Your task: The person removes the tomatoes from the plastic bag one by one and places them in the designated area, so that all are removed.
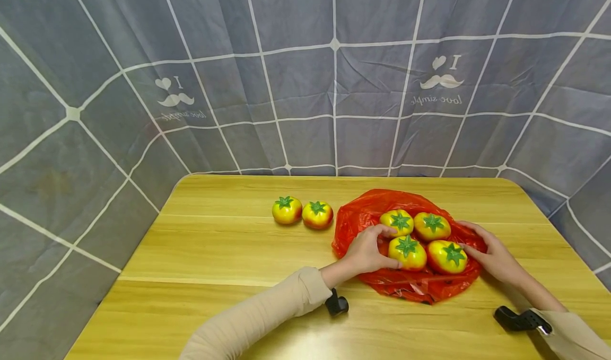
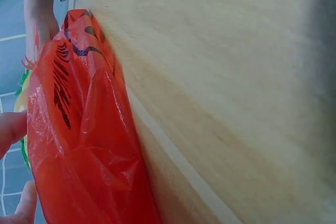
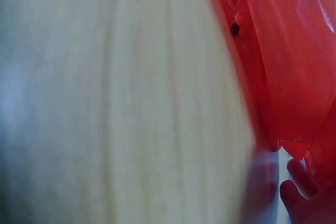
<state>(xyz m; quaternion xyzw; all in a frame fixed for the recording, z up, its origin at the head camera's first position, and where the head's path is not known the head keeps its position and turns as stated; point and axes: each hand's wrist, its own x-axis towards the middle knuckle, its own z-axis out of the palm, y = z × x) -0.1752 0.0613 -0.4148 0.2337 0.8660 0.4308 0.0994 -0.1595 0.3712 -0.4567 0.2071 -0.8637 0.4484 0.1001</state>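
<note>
Beige sleeves, foreground; left hand pinches near-left tomato, one of four amid a red bag; right hand spread at the bag's right edge. Probable step: arranging the bag's contents; the next move seems to call for steadying the bag.

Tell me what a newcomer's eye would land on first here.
Probably the bright red plastic bag, on the right part of the wooden table, with four yellow-and-red fruits amid its folds. Two similar fruits sit side by side to its left. The left hand and right hand flank the four.
</note>
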